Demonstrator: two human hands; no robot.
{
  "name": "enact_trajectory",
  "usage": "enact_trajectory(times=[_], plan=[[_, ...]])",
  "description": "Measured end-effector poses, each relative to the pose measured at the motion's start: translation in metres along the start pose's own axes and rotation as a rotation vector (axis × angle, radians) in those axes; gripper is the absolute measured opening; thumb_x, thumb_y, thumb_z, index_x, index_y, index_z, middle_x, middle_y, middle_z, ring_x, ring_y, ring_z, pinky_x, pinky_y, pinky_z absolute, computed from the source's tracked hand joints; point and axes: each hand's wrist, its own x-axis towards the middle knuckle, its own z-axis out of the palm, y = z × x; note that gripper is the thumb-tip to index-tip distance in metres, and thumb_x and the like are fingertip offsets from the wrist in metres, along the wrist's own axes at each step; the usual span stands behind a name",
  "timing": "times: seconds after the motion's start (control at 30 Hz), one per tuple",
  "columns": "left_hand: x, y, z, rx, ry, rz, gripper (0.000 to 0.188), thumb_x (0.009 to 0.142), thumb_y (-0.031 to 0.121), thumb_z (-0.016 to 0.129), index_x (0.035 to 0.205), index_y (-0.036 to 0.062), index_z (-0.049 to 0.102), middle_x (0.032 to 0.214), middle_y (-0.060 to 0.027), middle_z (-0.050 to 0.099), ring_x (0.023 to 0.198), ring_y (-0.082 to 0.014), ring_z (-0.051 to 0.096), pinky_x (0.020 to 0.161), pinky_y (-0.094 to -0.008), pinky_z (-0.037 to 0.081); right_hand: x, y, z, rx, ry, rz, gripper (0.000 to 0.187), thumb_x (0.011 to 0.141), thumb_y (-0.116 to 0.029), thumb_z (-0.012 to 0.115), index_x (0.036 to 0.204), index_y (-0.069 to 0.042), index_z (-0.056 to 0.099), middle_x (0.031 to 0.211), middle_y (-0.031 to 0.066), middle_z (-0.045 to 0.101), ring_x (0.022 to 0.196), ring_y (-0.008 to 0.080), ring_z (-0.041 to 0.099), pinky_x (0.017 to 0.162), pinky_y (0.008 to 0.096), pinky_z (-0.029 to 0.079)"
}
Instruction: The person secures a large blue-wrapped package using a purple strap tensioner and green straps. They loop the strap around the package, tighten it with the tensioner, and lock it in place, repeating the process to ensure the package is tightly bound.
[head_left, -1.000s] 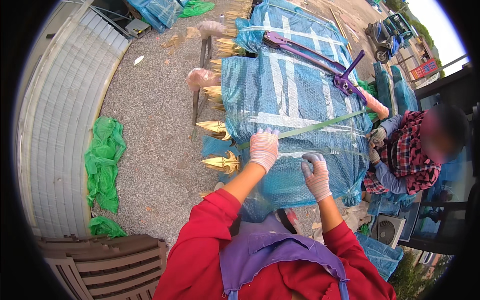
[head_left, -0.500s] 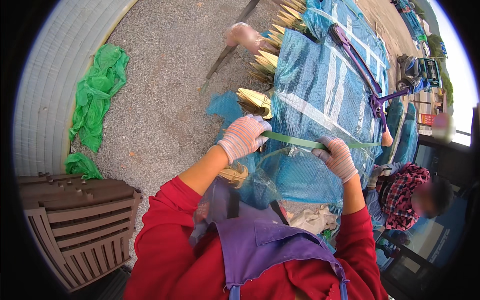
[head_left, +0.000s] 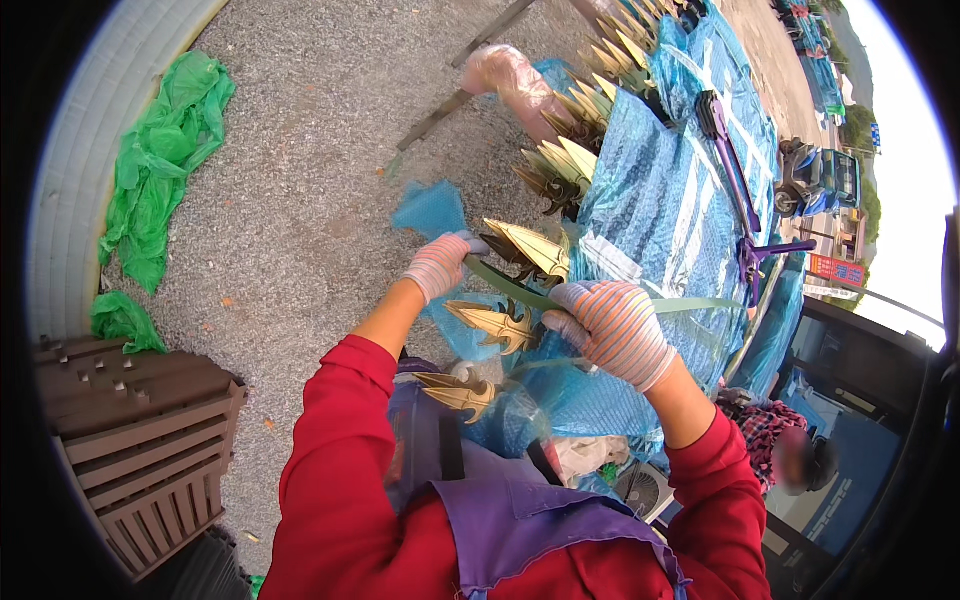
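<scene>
A flat green strap (head_left: 508, 287) stretches between my gloved hands. Its left end is gripped by my left hand (head_left: 440, 265), fingers closed, beside a gold spear-shaped finial (head_left: 530, 248). My right hand (head_left: 615, 325) is closed round the strap farther along, and from there the strap runs right across a large bundle (head_left: 640, 200) in blue bubble wrap with clear tape. More gold finials (head_left: 490, 322) poke out of the bundle's left end. On top of the bundle lies a purple long-handled tool (head_left: 735, 170); its jaws are too small to make out.
Brown slatted panels (head_left: 150, 440) stand at lower left, near green plastic sheeting (head_left: 165, 150) on gravel. A pink-wrapped post end (head_left: 515, 85) juts out beyond the finials. Another person in a checked top (head_left: 752, 430) is at right; a blue vehicle (head_left: 820, 180) stands farther off.
My left hand has moved left and up along the finials, while my right hand has shifted left with the strap. The view has swung, and the other person appears lower at right.
</scene>
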Motion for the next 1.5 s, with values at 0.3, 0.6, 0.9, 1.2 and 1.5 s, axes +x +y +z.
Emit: enact_trajectory(times=[0.3,0.6,0.9,1.2,1.5], plan=[[-0.005,-0.084,0.004,0.065,-0.013,-0.274,0.022,0.092,0.012,0.057,0.109,0.0213,0.067,0.099,-0.0142,0.068,0.090,-0.0363,0.062,0.079,-0.0403,0.050,0.004,0.003,0.006,0.132,-0.110,0.054,0.027,0.089,-0.033,0.062,0.096,-0.007,0.060,0.068,0.0151,0.059,0.067,0.0352,0.061,0.058,0.0438,0.047],[0.113,-0.077,-0.036,0.021,-0.022,-0.155,0.020,0.094,0.014,0.057,0.112,0.0162,0.066,0.090,-0.0133,0.069,0.083,-0.0305,0.065,0.076,-0.0389,0.052,0.048,0.019,-0.041,0.042,0.280,0.003,0.029,0.084,-0.033,0.070,0.097,-0.007,0.066,0.068,0.0139,0.061,0.061,0.0342,0.061,0.056,0.0412,0.047],[0.139,0.055,-0.096,0.156,-0.188,0.023,0.024,0.094,0.026,0.057,0.114,0.0144,0.063,0.088,-0.0188,0.067,0.081,-0.0411,0.063,0.072,-0.0475,0.051,-0.047,0.079,-0.092,0.235,0.618,0.401,0.036,0.081,-0.028,0.079,0.098,0.000,0.066,0.074,0.0015,0.062,0.066,0.0093,0.053,0.063,0.0244,0.046],[0.152,0.125,-0.094,0.229,-0.333,0.194,0.019,0.091,0.019,0.058,0.104,0.0066,0.062,0.084,-0.0204,0.066,0.083,-0.0400,0.064,0.074,-0.0476,0.052,-0.154,0.105,-0.106,0.343,0.757,0.565,0.036,0.085,-0.024,0.075,0.110,-0.001,0.064,0.091,0.0009,0.062,0.079,0.0095,0.055,0.074,0.0242,0.046],[0.154,0.166,-0.097,0.117,-0.409,0.417,0.027,0.092,0.024,0.060,0.109,0.0036,0.064,0.089,-0.0180,0.068,0.083,-0.0348,0.067,0.076,-0.0421,0.053,-0.217,0.122,-0.101,0.407,0.854,0.702,0.035,0.080,-0.023,0.080,0.102,0.000,0.065,0.087,-0.0003,0.061,0.079,0.0094,0.052,0.073,0.0247,0.045]])
